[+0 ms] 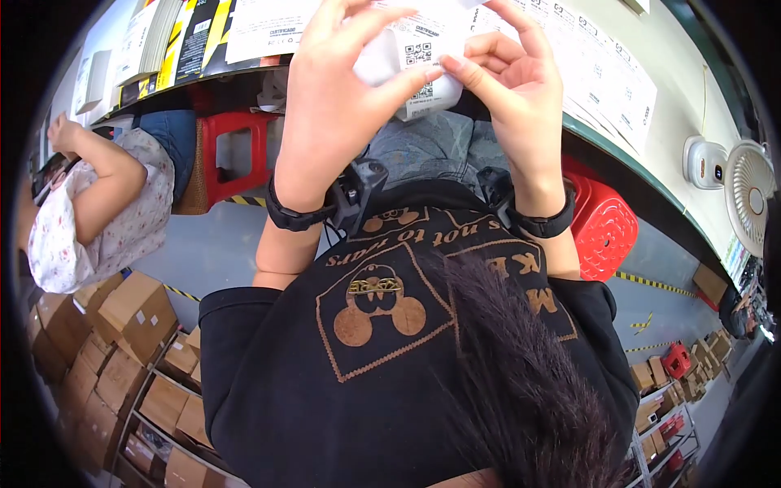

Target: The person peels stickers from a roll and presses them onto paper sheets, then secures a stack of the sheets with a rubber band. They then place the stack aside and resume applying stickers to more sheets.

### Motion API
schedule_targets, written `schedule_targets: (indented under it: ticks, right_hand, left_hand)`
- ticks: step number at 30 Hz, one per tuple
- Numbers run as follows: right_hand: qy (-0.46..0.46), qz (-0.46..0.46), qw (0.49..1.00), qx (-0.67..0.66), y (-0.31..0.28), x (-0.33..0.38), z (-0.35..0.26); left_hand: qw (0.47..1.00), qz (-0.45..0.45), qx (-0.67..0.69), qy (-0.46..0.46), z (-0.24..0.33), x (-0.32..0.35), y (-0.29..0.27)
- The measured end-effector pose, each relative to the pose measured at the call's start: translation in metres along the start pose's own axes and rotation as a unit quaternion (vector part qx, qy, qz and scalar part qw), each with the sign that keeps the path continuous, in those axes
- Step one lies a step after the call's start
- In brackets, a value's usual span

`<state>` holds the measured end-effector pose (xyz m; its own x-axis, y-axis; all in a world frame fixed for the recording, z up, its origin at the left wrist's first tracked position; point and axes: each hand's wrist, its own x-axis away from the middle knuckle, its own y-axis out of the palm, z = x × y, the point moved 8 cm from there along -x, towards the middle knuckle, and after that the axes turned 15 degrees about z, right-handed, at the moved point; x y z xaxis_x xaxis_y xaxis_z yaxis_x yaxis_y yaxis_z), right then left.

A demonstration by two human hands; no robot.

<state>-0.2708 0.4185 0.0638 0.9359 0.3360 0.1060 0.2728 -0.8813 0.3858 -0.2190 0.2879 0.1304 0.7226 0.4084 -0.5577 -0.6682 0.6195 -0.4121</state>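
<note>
A white, round-cornered object (pixel 439 104) is up at the table's edge, above my lap; its exact kind does not show. On its face is a white label (pixel 420 75) printed with square codes. My left hand (pixel 342 106) wraps around the object from the left, its thumb lying along the label. From the right, my right hand (pixel 521 85) is closed at the label's edge, with the thumb tip pressed on it close to my left thumb. The fingertips of both hands partly run out of the top of the picture.
Printed label sheets (pixel 606 85) lie on the white table to the right, and a paper sheet (pixel 264 32) to the left. A small white fan (pixel 750 191) stands far right. Red stools (pixel 606 228) flank me. A co-worker (pixel 106 183) sits left. Cardboard boxes (pixel 138 317) stand on racks behind.
</note>
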Motion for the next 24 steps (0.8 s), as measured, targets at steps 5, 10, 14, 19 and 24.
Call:
schedule_targets:
  ticks: [5, 10, 14, 19, 24]
  right_hand:
    - [-0.004, 0.033, 0.997, 0.071, 0.002, 0.004, -0.011]
    - [-0.098, 0.055, 0.984, 0.140, 0.008, -0.016, -0.033]
    - [-0.146, 0.056, 0.975, 0.156, -0.007, -0.033, -0.035]
    - [-0.063, 0.152, 0.982, 0.089, -0.026, -0.056, -0.015]
    - [-0.028, 0.158, 0.982, 0.099, -0.018, -0.069, 0.023]
  left_hand:
    - [0.978, -0.092, 0.102, -0.159, -0.011, 0.012, 0.016]
    - [0.992, -0.052, 0.086, -0.078, -0.019, -0.006, 0.013]
    - [0.980, -0.191, -0.049, -0.003, -0.022, -0.017, 0.023]
    - [0.969, -0.234, 0.002, 0.084, -0.021, -0.016, 0.029]
    - [0.931, -0.325, -0.014, 0.167, -0.029, 0.008, 0.044]
